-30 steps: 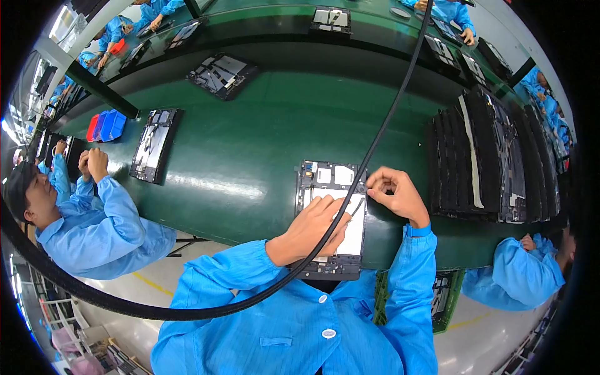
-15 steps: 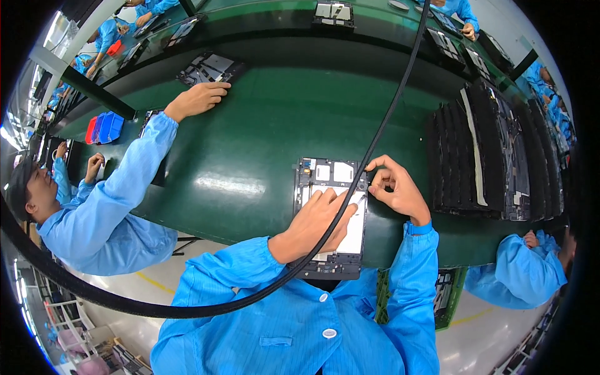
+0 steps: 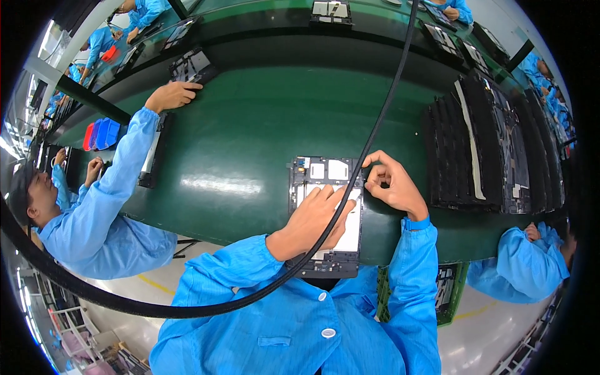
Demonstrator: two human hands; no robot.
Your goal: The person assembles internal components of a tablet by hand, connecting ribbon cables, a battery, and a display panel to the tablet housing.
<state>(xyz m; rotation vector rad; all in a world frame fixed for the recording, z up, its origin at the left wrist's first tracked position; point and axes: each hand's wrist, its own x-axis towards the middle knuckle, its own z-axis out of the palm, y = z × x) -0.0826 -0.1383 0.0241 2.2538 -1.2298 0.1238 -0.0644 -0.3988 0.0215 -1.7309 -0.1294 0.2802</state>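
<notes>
**Both hands on the open tablet at the belt's near edge**

The tablet [image 3: 326,215] lies flat, back open, on the green belt [image 3: 250,125] right in front of you, its near end hanging just over the belt's edge toward your chest. That puts it squarely under your eyes and within easy reach of both arms.

Your left hand [image 3: 310,220] rests palm down over the pale battery area in the middle, fingers stretched out and close together, tips pointing up toward the small boards at the top. It reads as a flat press that pins the tablet to the belt rather than a grasp; nothing is clamped in it.

Your right hand [image 3: 392,185] sits at the upper right corner of the tablet, thumb and forefinger curled in and pinched almost together against the frame edge. If anything small lies between them, it is too small to make out.

A black cable [image 3: 375,128] hangs across your view and crosses your left hand; it is close to the camera, not on the belt.

To your right, a row of dark tablets [image 3: 487,150] stands stacked just beside your right hand, within a short reach. On your left, a co-worker's hand [image 3: 170,95] stretches across the belt to another open tablet [image 3: 192,65], well apart from yours.
</notes>
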